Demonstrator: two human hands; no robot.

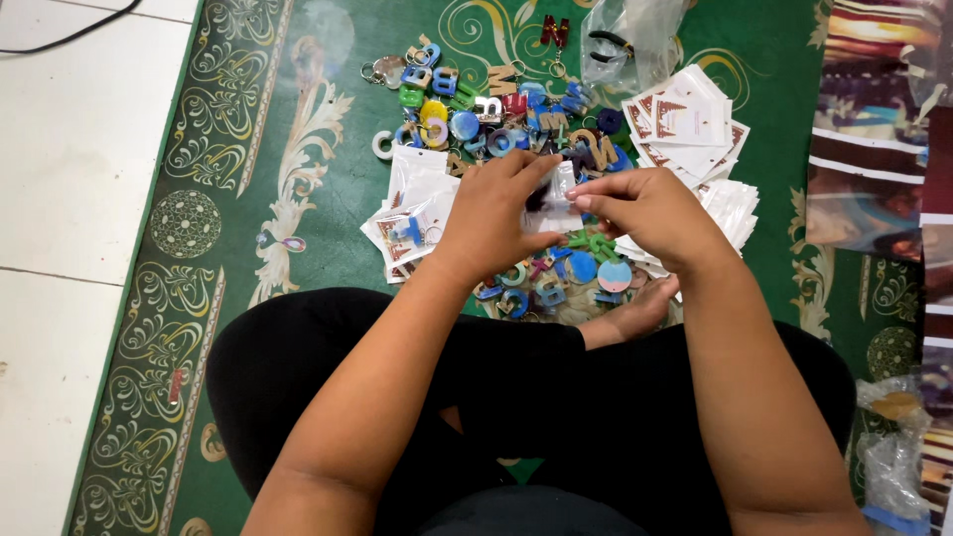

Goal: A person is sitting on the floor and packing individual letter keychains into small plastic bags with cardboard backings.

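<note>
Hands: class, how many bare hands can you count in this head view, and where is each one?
2. The left hand and right hand meet over the keychain pile, both pinching one small clear packet. No others show.

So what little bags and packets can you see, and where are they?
Small clear pouch: held between left hand and right hand, see-through.
Filled pouches: on the green rug by the left hand, white with red-brown corners.
Empty pouch stack: beyond the right hand, white, fanned out.
Clear plastic bag: top edge, crumpled.
</note>
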